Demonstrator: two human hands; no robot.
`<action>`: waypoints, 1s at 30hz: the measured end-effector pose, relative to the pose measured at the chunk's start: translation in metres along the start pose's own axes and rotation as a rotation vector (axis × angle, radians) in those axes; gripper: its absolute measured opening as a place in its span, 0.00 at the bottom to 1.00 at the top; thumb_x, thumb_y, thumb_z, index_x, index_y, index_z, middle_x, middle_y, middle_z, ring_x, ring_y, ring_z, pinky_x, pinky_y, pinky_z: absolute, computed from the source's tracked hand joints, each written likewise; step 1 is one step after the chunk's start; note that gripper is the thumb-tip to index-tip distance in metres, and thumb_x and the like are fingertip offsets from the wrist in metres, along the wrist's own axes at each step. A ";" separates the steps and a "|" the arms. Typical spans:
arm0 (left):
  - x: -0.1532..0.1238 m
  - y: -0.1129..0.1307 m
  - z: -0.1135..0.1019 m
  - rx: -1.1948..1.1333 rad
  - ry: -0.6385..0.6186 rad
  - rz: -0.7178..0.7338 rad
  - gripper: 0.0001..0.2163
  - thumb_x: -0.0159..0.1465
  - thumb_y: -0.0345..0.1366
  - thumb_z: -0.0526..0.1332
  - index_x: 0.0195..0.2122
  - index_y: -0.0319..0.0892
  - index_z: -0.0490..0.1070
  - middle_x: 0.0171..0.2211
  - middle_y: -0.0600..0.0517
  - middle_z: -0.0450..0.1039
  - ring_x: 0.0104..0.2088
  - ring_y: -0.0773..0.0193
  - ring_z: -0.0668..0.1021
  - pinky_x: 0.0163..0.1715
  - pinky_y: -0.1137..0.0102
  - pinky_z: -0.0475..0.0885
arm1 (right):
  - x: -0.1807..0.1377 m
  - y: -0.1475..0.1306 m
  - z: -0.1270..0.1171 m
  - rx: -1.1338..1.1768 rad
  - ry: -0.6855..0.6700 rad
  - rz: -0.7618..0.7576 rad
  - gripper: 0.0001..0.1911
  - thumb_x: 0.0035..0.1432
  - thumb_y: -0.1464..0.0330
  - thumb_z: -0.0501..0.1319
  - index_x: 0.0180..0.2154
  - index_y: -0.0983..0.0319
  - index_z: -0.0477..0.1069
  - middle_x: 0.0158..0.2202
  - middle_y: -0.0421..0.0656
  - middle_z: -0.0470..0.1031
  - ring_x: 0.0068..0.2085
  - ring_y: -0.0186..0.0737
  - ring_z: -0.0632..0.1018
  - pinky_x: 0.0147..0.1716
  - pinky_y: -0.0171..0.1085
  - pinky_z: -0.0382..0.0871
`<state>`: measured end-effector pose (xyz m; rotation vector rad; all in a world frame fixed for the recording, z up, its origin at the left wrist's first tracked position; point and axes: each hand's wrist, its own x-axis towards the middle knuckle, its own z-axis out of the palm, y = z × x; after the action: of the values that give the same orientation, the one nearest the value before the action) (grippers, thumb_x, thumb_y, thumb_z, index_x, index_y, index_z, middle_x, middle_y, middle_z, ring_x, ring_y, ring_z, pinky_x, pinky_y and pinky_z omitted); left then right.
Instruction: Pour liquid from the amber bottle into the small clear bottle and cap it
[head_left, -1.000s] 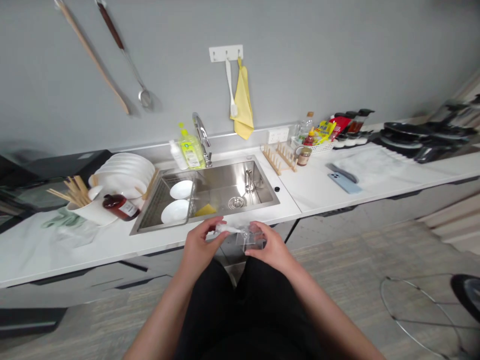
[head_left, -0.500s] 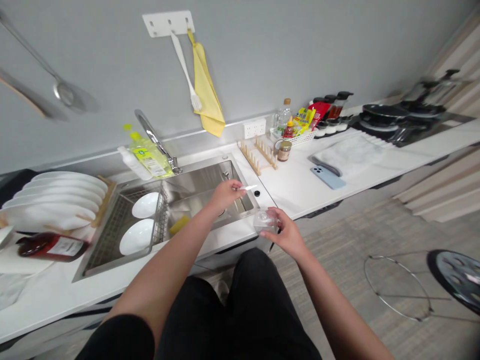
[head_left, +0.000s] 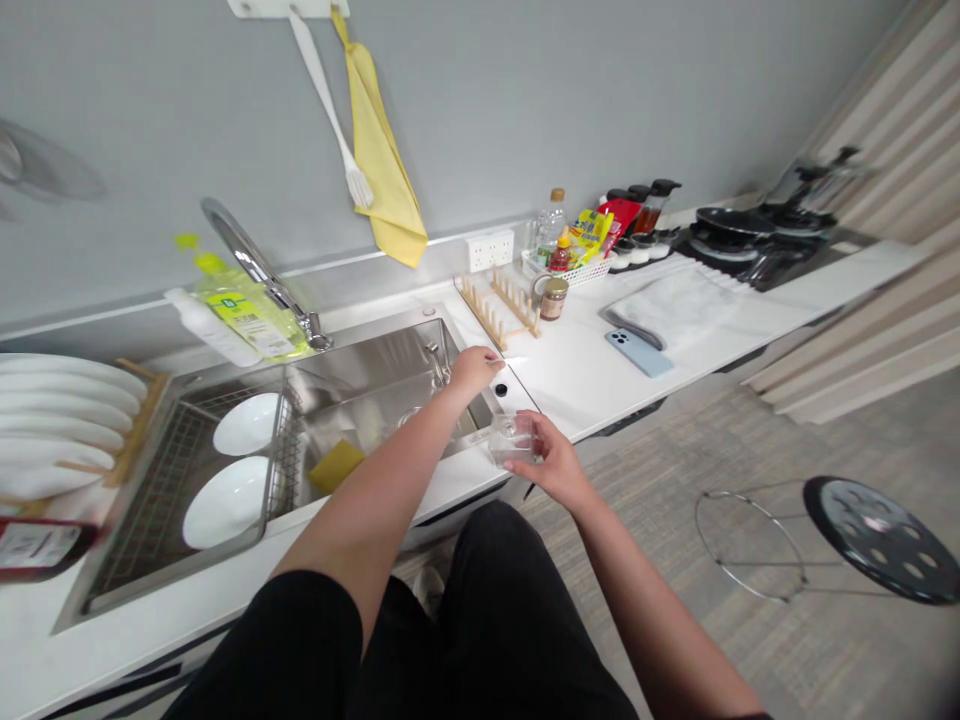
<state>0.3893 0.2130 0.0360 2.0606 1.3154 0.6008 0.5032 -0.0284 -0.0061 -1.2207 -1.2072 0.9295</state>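
My left hand is over the right rim of the steel sink, its fingers pinched on a small, thin white object. That object blends into the white counter, and its kind is not clear. In my right hand is a clear glass cup, held from its right side at the counter's front edge, fingers wrapped round it. A round black button sits on the sink rim between the two hands. A yellow sponge lies in the basin left of my left forearm.
White bowls sit in a wire basket at the sink's left. The faucet rises behind, beside soap bottles. Rightward are a wooden rack, a jar, a phone and a grey-white cloth. A stool stands right.
My left hand has moved right with the white object, towards the counter beside the sink. My right hand still holds the glass cup. The view has shifted.
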 end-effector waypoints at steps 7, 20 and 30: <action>-0.045 -0.003 -0.028 -0.045 0.121 0.072 0.19 0.70 0.36 0.74 0.60 0.40 0.83 0.62 0.37 0.83 0.62 0.48 0.83 0.68 0.58 0.74 | -0.004 -0.002 0.005 -0.040 0.020 0.002 0.45 0.49 0.52 0.85 0.64 0.54 0.73 0.61 0.51 0.81 0.62 0.60 0.82 0.57 0.52 0.82; -0.351 -0.183 -0.192 -0.146 0.708 -0.242 0.19 0.72 0.55 0.66 0.36 0.44 0.82 0.30 0.51 0.81 0.32 0.59 0.78 0.38 0.67 0.73 | -0.009 -0.012 0.099 0.002 -0.096 -0.101 0.44 0.48 0.52 0.85 0.61 0.51 0.69 0.59 0.48 0.80 0.57 0.56 0.84 0.61 0.56 0.82; -0.397 -0.237 -0.236 -0.293 0.861 -0.255 0.30 0.73 0.61 0.57 0.20 0.48 0.56 0.18 0.55 0.57 0.23 0.64 0.62 0.27 0.66 0.61 | 0.041 -0.034 0.235 -0.009 -0.272 -0.204 0.43 0.45 0.48 0.85 0.58 0.52 0.75 0.52 0.47 0.85 0.54 0.56 0.86 0.57 0.55 0.82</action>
<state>-0.0767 -0.0151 0.0173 1.3807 1.7669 1.5554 0.2763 0.0476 0.0196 -0.9772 -1.5213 0.9583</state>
